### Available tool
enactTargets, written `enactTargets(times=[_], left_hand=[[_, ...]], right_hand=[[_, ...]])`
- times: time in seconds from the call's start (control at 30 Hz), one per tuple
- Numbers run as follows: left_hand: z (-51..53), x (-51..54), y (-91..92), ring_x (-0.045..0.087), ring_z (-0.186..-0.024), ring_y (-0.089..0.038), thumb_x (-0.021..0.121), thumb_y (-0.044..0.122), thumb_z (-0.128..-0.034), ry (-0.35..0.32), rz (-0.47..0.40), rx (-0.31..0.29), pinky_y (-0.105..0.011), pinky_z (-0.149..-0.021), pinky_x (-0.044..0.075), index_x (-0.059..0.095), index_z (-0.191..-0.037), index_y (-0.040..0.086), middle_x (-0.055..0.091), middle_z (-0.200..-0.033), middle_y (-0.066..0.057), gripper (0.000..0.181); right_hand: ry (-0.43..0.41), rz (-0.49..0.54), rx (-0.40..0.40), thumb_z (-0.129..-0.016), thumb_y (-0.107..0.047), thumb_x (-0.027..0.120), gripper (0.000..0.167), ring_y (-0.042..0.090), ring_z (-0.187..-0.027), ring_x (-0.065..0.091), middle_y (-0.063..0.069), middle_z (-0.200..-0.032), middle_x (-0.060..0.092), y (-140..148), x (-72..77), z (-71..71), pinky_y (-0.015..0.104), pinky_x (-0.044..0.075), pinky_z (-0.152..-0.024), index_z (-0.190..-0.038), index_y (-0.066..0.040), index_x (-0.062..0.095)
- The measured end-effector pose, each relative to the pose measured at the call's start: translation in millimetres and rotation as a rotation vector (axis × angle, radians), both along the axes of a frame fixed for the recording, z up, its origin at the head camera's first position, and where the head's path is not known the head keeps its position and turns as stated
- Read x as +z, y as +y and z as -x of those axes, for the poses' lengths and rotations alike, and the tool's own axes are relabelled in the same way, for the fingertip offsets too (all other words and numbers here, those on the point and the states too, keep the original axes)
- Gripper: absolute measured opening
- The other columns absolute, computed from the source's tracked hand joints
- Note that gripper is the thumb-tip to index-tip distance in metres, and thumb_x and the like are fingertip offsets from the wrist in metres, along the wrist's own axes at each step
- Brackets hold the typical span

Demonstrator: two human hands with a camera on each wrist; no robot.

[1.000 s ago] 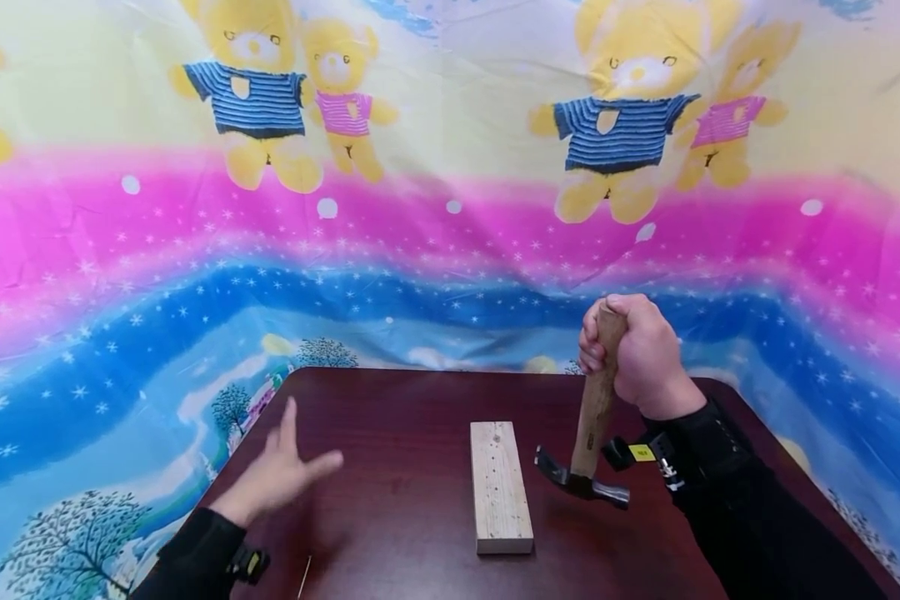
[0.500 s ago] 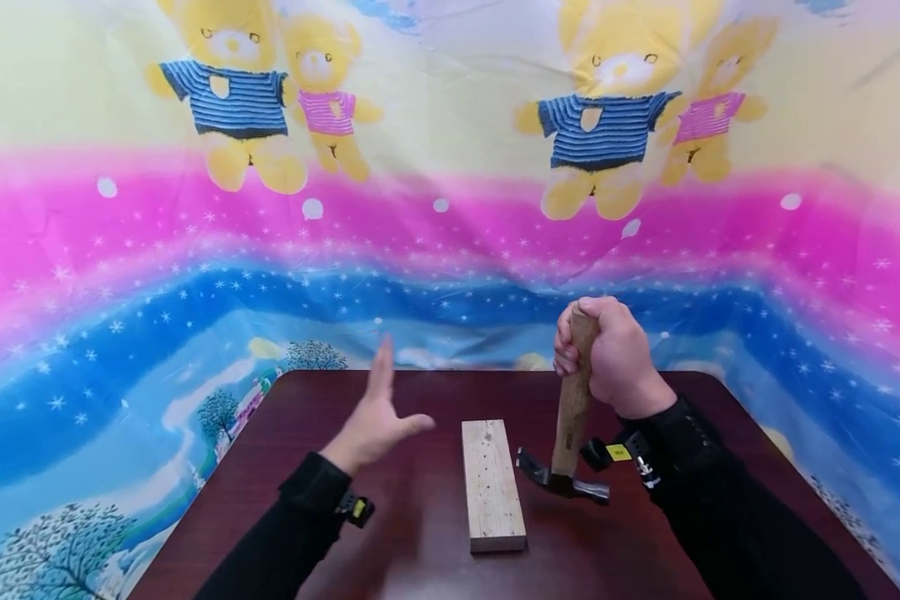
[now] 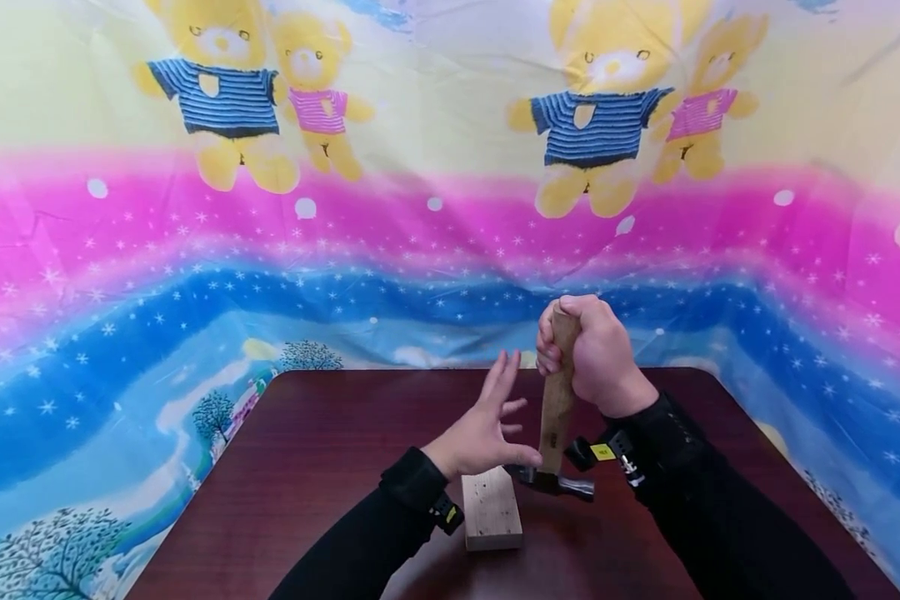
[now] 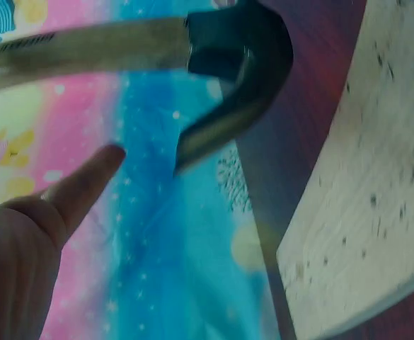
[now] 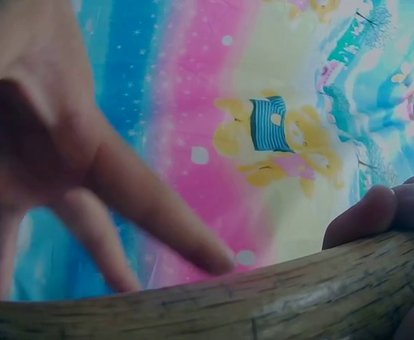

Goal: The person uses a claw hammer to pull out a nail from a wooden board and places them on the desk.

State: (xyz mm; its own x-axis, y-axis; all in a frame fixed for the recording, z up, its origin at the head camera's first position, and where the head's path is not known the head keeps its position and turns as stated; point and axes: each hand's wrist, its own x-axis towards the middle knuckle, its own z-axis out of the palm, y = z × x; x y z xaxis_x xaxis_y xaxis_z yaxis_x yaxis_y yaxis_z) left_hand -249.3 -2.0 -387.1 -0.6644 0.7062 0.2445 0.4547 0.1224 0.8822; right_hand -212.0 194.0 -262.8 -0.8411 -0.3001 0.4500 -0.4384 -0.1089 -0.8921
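My right hand (image 3: pixel 596 354) grips a claw hammer (image 3: pixel 557 408) near the end of its wooden handle, holding it upright with the metal head low. Just left of the handle, my left hand (image 3: pixel 480 437) has its fingers spread and thumb out, and nothing is in its grasp. In the right wrist view, fingers of the left hand (image 5: pixel 58 120) come close to the handle (image 5: pixel 263 304); contact cannot be told. A pale wooden block (image 3: pixel 492 517) lies on the table below, its far end hidden by the left hand. Small dark holes or marks dot the block (image 4: pixel 362 205) in the left wrist view.
The dark red-brown table (image 3: pixel 330 467) has rounded far corners. Behind it and along both sides hangs a printed cloth (image 3: pixel 420 250) with bears and snowflakes. Dark sleeves and strapped wrist cameras cover both forearms.
My left hand has swept from the table's left side across to the hammer, passing over the block. The right hand keeps its grip on the hammer, which now appears slightly further left.
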Motion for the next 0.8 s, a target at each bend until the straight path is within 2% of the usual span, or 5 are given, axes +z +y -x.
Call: enactTargets(times=[0.07,0.27,0.47,0.63,0.8], left_hand=[[-2.9,-0.5,5.8,0.051,-0.156,-0.041,0.086,0.014,-0.0947,-0.032,0.020,-0.003,-0.042,-0.113,0.060,-0.013,-0.173,0.042,-0.026,-0.183,0.001,0.129],[-7.7,-5.7,11.7,0.075,-0.119,-0.013,0.087,0.017,-0.0949,-0.007,0.115,0.028,-0.018,-0.094,0.061,0.000,-0.175,0.042,-0.006,-0.186,0.007,0.121],[-11.0,-9.9,12.3,0.075,-0.101,-0.007,0.085,0.016,-0.0958,0.054,0.128,0.060,-0.019,-0.086,0.061,0.016,-0.176,0.034,0.030,-0.180,0.000,0.108],[-13.0,-9.0,13.2,0.074,-0.088,-0.004,0.084,0.015,-0.0970,0.067,0.139,0.085,-0.019,-0.072,0.060,0.016,-0.176,0.033,0.050,-0.167,-0.008,0.106],[-16.7,-9.3,10.7,0.077,-0.100,-0.007,0.080,0.017,-0.1004,0.137,0.156,0.104,-0.019,-0.073,0.061,0.029,-0.174,0.030,0.070,-0.146,-0.012,0.090]], right_hand=[[0.009,0.000,0.007,-0.115,-0.030,0.024,0.055,0.022,-0.056,0.043,-0.004,-0.063,0.047,-1.2,0.1,0.4,0.044,0.048,-0.063,-0.071,-0.015,0.053],[0.004,0.014,0.015,-0.114,-0.030,0.022,0.056,0.020,-0.055,0.043,-0.004,-0.062,0.048,-3.4,-1.3,0.7,0.041,0.049,-0.060,-0.070,-0.015,0.053],[-0.026,0.022,0.048,-0.114,-0.032,0.020,0.056,0.019,-0.057,0.043,-0.006,-0.063,0.048,-3.5,-5.5,-1.3,0.042,0.048,-0.065,-0.071,-0.017,0.053],[-0.036,0.039,0.060,-0.114,-0.034,0.020,0.056,0.018,-0.057,0.041,-0.006,-0.062,0.046,-5.6,-6.5,-0.6,0.041,0.046,-0.064,-0.071,-0.019,0.053],[-0.052,0.059,0.078,-0.114,-0.034,0.020,0.056,0.018,-0.057,0.041,-0.006,-0.063,0.046,-6.7,-7.4,1.6,0.043,0.044,-0.064,-0.071,-0.019,0.053]])
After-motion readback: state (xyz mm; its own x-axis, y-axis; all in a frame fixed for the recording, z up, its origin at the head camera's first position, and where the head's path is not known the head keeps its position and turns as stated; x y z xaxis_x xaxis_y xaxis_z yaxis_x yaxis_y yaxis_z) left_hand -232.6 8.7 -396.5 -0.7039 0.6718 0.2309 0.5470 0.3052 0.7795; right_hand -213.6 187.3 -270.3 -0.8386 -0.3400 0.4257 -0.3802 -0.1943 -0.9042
